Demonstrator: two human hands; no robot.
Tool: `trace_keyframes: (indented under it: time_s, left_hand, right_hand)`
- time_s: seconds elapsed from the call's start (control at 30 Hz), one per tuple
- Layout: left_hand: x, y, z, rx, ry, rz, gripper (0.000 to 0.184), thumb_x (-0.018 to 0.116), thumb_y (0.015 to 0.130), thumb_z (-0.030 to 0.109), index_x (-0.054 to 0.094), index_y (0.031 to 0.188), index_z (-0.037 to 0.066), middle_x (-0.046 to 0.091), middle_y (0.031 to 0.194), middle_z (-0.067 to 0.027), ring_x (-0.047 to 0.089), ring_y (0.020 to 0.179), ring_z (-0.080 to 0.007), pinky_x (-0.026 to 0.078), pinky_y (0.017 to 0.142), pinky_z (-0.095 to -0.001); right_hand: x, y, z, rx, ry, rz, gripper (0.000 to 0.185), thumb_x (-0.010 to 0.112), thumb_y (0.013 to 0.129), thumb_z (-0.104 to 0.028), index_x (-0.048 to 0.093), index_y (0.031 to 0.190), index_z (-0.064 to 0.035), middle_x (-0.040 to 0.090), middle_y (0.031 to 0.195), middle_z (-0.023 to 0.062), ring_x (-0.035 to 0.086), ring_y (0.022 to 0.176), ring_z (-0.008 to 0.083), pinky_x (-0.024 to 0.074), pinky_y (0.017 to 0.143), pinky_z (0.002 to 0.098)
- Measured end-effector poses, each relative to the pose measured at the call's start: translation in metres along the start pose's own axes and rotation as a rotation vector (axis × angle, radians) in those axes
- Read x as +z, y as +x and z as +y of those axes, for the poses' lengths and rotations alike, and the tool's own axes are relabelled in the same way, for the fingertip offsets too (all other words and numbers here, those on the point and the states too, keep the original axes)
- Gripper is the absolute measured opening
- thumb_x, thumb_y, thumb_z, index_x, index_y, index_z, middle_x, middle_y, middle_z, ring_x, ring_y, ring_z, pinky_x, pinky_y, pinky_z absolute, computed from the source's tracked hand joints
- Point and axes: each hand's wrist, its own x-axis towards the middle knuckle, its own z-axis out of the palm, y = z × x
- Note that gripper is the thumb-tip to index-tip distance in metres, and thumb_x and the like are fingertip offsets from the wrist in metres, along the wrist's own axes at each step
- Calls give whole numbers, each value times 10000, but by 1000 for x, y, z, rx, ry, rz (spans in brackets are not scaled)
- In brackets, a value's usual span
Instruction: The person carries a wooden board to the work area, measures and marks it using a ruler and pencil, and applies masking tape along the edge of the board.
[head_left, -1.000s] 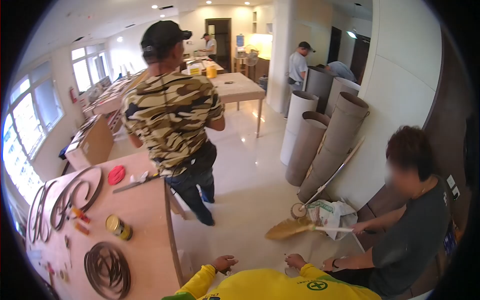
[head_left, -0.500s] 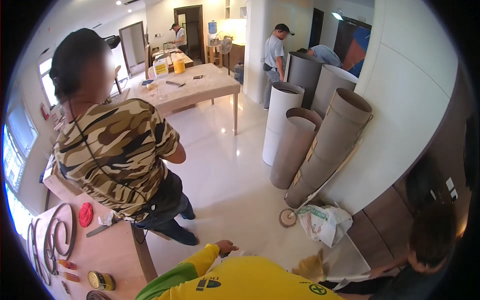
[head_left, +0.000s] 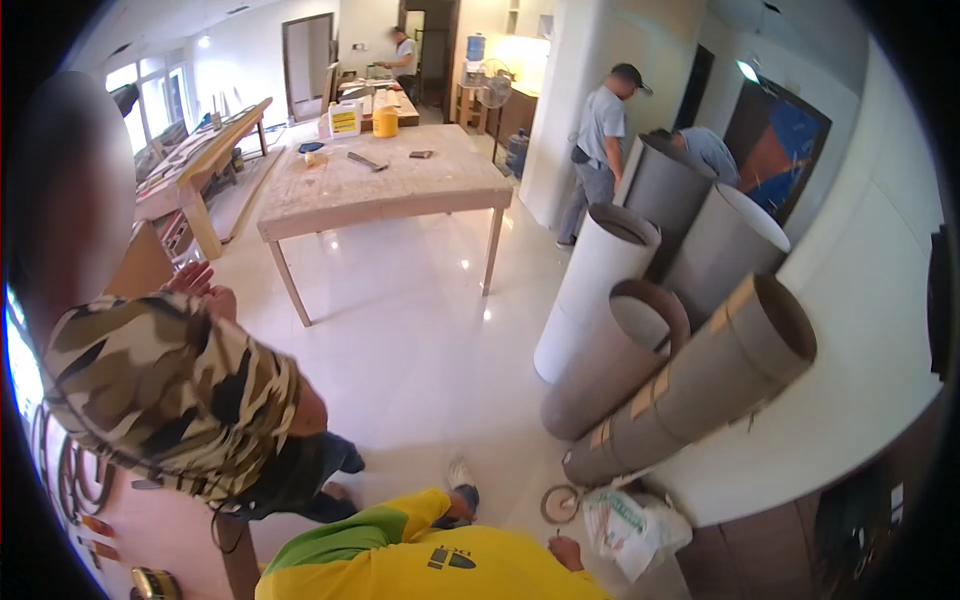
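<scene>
My left arm, in its yellow and green sleeve [head_left: 390,525], reaches forward at the bottom; its hand does not show clearly. A shoe [head_left: 459,474] is on the floor just beyond the cuff. On the other side of my yellow shirt [head_left: 480,570], my right hand [head_left: 566,552] looks closed, fingers curled. Whatever it may hold is too small to make out. It is nearest to a white plastic bag [head_left: 635,530] with green print and a round, ring-like object [head_left: 561,504] on the floor.
Several large rolled sheets [head_left: 700,370] stand against the wall at the right. A person in a camouflage shirt [head_left: 180,390] stands close at the left, beside a low table [head_left: 165,535]. Ahead is a wooden worktable [head_left: 385,185] with a hammer [head_left: 367,161]. Other people are farther back.
My view has swung left and closer to the rolls and the worktable. My left hand has dropped out of sight; my right hand has appeared. The camouflage-shirted person now holds both hands raised together.
</scene>
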Motion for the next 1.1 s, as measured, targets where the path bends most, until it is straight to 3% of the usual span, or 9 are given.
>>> trace_keyframes:
  time_s: [0.03,0.1,0.2,0.37,0.47,0.57,0.73,1.0,1.1]
  left_hand:
    - [-39,-41,25,-26,-50,71,785,593,818,677,646,1216,3,600,1285,-219,544,1219,-357,402,1022,-453]
    - [-84,-27,13,-148,-233,117,770,621,802,663,659,1185,-4,632,1233,-210,584,1164,-350,430,987,-456]
    - [-153,18,-32,-237,-335,127,679,556,862,643,688,1154,45,636,1224,-197,567,1175,-357,426,989,-458]
    - [-295,16,-83,-287,-211,186,683,545,871,642,691,1081,8,670,1128,-197,586,1110,-371,437,961,-484]
    - [-346,6,-109,-303,-356,411,654,557,882,613,667,1110,10,683,999,-183,635,964,-342,491,845,-472]
    - [-397,-32,-118,-293,-736,325,618,568,892,580,640,1141,19,659,885,-151,652,807,-291,513,706,-440]
    - [-409,-77,-164,-424,-871,404,583,604,869,567,658,1099,35,648,849,-125,653,748,-260,514,646,-411]
    - [-313,-83,-300,-910,-1288,369,684,677,766,612,705,1095,13,692,1096,-191,630,1067,-351,469,941,-442]
    - [-324,-132,-292,-1077,-1362,639,676,662,785,604,701,1112,14,676,1153,-190,612,1122,-342,453,983,-420]
  right_hand:
    - [9,34,21,-371,-519,43,176,595,875,-217,671,909,-62,682,815,132,661,698,274,517,595,421]
    - [18,71,39,-438,-478,-4,162,582,878,-220,653,908,-78,689,899,155,663,780,316,522,636,468]
    - [-29,131,-19,-28,-179,-201,159,581,879,-217,650,910,-77,688,891,153,663,770,311,522,626,466]
    - [-111,255,-121,220,176,-180,155,580,881,-211,644,915,-74,686,877,150,664,752,305,521,609,462]
    - [-141,324,-180,274,356,-160,153,579,882,-208,641,917,-73,685,869,148,664,741,301,520,599,459]
    - [-151,396,-237,225,346,-212,150,578,883,-204,637,920,-71,684,861,146,664,730,297,519,589,457]
    - [-132,522,-309,47,82,-414,146,577,884,-198,632,924,-69,683,847,143,665,713,290,518,572,452]
    - [-124,737,-419,-511,-604,-651,140,575,887,-189,623,932,-65,680,826,139,666,684,279,517,545,446]
    - [-119,845,-468,-750,-849,-687,138,574,888,-186,620,934,-64,679,818,137,667,673,275,516,534,443]
